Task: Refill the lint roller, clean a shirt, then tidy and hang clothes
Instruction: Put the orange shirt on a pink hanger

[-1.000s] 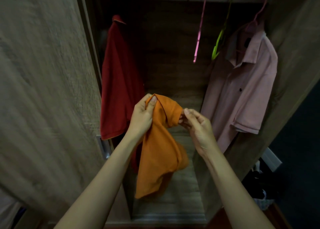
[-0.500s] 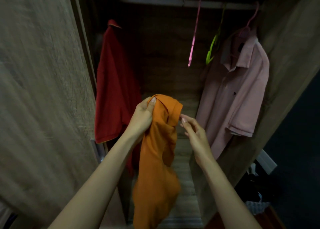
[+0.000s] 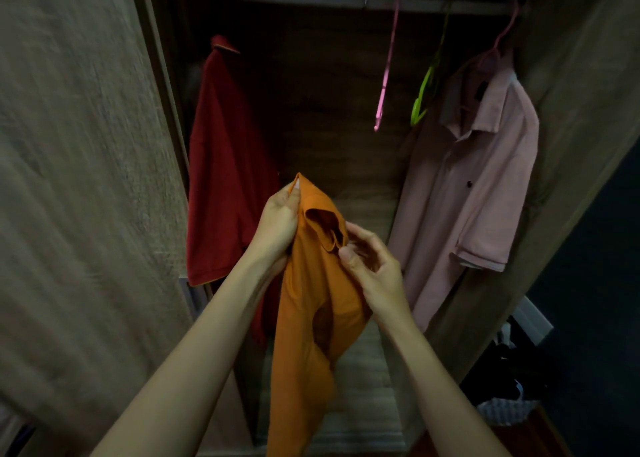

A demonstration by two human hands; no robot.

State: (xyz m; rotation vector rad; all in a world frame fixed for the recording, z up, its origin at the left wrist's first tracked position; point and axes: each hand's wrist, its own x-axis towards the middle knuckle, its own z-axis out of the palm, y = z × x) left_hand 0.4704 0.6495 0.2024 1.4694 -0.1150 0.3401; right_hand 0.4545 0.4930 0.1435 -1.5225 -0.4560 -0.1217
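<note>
1. Orange shirt [image 3: 311, 318] hangs in front of the open wardrobe [image 3: 329, 110], its top corner gripped by the left hand [image 3: 278, 224]; the right hand [image 3: 374, 269] pinches a fabric edge just below
2. Inside the wardrobe: red shirt [image 3: 225, 179] at the left side, pink shirt [image 3: 478, 186] at the right, bare pink hanger [image 3: 386, 82] and green hanger [image 3: 424, 93] between them

The held shirt [image 3: 311, 318] hung below the fingers [image 3: 363, 235] of both hands; a second shirt [image 3: 225, 179] hung left of them, a collared shirt [image 3: 478, 186] right, two hangers [image 3: 383, 86] above and behind.
</note>
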